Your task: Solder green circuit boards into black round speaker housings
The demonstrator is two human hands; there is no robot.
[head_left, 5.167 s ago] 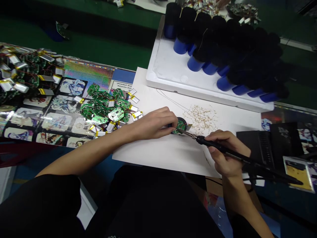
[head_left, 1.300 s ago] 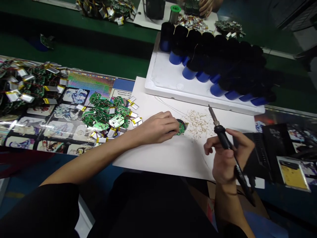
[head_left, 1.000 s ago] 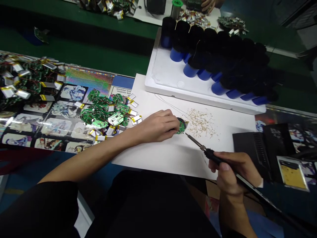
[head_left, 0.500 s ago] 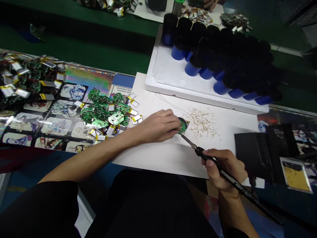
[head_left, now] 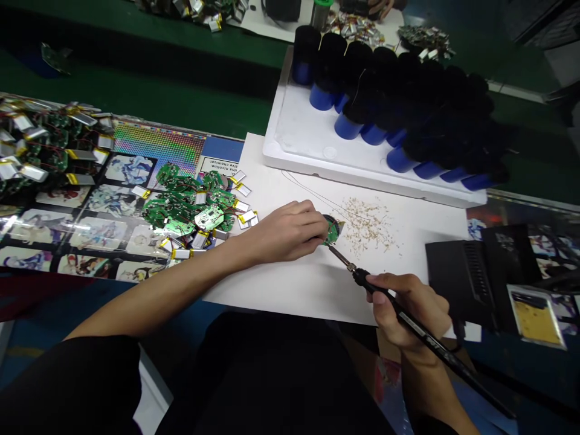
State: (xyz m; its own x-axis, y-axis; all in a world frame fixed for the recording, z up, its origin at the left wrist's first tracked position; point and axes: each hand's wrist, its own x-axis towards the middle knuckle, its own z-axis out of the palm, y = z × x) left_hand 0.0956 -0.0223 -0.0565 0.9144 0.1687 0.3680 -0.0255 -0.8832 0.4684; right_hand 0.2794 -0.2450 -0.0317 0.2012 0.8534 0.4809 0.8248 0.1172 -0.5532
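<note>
On the white sheet point(head_left: 290, 284), my left hand point(head_left: 296, 231) grasps the green board point(head_left: 333, 232), likely to steady it; my right hand point(head_left: 410, 308) grips the soldering iron point(head_left: 426, 336).

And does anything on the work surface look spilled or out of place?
Yes: tan crumbs are strewn loose over the white sheet, beside the green board at the left hand; uncontained, they look like debris.

The single head-worn view looks forward and steeply down from above the wearer's black-clothed lap point(head_left: 281, 374), close over the work. Its middle falls on the bare left hand point(head_left: 294, 231) over a white rectangular sheet point(head_left: 290, 284); a shallow white foam tray point(head_left: 299, 130) lies farther off, and a flat dark-green surface point(head_left: 190, 106) crosses the upper part.
</note>
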